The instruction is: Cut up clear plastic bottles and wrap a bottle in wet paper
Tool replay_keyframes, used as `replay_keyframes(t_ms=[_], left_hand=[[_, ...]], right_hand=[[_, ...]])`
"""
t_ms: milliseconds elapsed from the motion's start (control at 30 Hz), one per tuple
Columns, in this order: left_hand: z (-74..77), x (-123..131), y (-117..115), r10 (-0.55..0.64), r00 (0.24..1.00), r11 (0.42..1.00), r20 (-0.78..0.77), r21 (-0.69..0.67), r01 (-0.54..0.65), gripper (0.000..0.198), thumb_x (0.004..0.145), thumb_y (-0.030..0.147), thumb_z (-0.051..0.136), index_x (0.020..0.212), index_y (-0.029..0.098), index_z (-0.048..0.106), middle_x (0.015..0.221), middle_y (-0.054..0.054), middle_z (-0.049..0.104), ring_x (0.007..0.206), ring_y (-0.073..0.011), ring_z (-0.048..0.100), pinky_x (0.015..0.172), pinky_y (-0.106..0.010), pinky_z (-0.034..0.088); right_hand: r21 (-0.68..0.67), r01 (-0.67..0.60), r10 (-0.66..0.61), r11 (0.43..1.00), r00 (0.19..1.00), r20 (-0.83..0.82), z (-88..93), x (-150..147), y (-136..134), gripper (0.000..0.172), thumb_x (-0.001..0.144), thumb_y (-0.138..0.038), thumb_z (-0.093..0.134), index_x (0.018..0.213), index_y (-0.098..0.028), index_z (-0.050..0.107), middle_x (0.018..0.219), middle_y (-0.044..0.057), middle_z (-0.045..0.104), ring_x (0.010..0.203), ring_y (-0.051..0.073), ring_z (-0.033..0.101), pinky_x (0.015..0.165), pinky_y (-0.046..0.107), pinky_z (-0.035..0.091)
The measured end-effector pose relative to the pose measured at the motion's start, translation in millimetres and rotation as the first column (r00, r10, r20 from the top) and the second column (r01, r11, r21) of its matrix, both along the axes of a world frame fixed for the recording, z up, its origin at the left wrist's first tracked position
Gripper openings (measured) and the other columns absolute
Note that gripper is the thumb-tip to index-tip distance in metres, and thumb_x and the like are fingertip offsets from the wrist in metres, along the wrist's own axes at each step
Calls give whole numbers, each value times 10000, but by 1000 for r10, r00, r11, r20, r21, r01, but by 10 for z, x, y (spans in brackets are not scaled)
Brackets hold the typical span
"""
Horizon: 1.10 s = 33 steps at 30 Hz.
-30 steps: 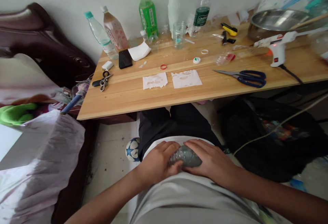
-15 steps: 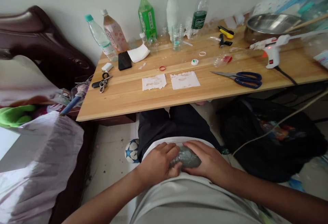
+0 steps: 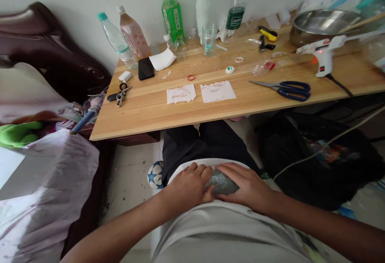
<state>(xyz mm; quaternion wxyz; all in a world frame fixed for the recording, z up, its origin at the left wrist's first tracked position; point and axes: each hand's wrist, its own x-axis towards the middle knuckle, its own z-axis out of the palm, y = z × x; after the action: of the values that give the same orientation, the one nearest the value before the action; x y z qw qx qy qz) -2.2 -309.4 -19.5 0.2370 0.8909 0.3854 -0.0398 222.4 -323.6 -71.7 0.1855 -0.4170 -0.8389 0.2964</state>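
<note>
Both hands hold a greyish clear plastic bottle (image 3: 223, 183) lying sideways against my belly, below the table's front edge. My left hand (image 3: 192, 185) wraps round one end, its fingers curled over the top and the thumb at the near side. Round the other end is my right hand (image 3: 248, 185), fingers on the far side and thumb underneath. The bottle's two ends are hidden by the hands. On the table beyond lie two torn pieces of white paper (image 3: 218, 92) and a pair of blue-handled scissors (image 3: 290, 90).
Several bottles, among them a green one (image 3: 173, 16), stand along the wall. A glue gun (image 3: 323, 54) with a lit red light rests at the right by a steel basin (image 3: 325, 22). A phone (image 3: 146, 69) and keys (image 3: 121, 94) lie left. A ball (image 3: 155, 174) sits on the floor.
The view has tilted slightly, so the table appears a little higher. Both hands keep their hold on the bottle, which has shifted very slightly to the right in view.
</note>
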Motion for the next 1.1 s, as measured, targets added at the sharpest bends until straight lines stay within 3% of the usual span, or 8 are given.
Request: replay_keyframes(t_ms=[167, 333, 433, 600, 733, 867, 1100], left_hand=[[24, 38, 33, -16, 994, 1000, -112, 2, 17, 322, 902, 301, 533, 1166, 117, 554, 1073, -125, 649, 997, -299, 610, 819, -419, 549], [-40, -1, 84, -32, 999, 997, 35, -69, 34, 370, 996, 345, 372, 1249, 133, 540, 1095, -106, 654, 966, -260, 619, 896, -412, 522], [-83, 34, 66, 21, 998, 998, 55, -68, -17, 377, 1013, 315, 327, 1278, 154, 542, 1095, -92, 658, 970, -251, 620, 919, -414, 513], [-133, 89, 44, 70, 997, 997, -37, -28, -71, 391, 946, 263, 472, 1295, 103, 544, 1147, -151, 645, 1040, -304, 610, 924, -468, 520], [-147, 36, 0, 92, 989, 996, 113, -20, -90, 370, 998, 292, 378, 1293, 125, 525, 1152, -138, 650, 1067, -267, 613, 961, -449, 510], [-175, -5, -110, 81, 975, 993, 206, 69, -98, 351, 972, 302, 412, 1255, 119, 510, 1160, -154, 646, 1063, -298, 606, 930, -488, 521], [-358, -31, -127, -4, 963, 969, 270, 240, -63, 298, 944, 300, 396, 1118, 103, 536, 961, -152, 655, 886, -293, 619, 784, -462, 562]], right_hand=[[-31, 22, -22, 999, 1000, -10, -46, -2, -8, 538, 777, -384, 748, 1243, -177, 578, 1218, 105, 660, 1089, 258, 651, 938, 407, 556], [-5, 48, -49, 999, 999, -13, -112, -6, -47, 579, 769, -439, 765, 1245, -167, 580, 1200, 113, 670, 1060, 264, 664, 903, 409, 574], [94, 49, -48, 994, 999, -13, -117, -16, -71, 591, 805, -479, 736, 1258, -136, 572, 1184, 144, 676, 1047, 272, 672, 883, 407, 584], [301, -20, 24, 953, 1000, -7, -57, -60, -74, 577, 874, -503, 666, 1276, -98, 575, 1197, 174, 665, 1075, 272, 664, 886, 393, 584], [260, 74, -96, 963, 993, 74, 16, -90, -83, 579, 798, -456, 737, 1233, -99, 603, 1168, 149, 667, 1003, 268, 680, 829, 386, 597], [250, 69, -103, 966, 987, 127, 64, -123, -97, 608, 772, -385, 745, 1279, -90, 587, 1158, 136, 673, 1022, 280, 657, 842, 402, 582], [-18, 90, -87, 996, 990, 115, 161, -205, 0, 403, 710, -316, 739, 1078, -163, 678, 1060, 63, 710, 992, 268, 643, 855, 407, 550]])
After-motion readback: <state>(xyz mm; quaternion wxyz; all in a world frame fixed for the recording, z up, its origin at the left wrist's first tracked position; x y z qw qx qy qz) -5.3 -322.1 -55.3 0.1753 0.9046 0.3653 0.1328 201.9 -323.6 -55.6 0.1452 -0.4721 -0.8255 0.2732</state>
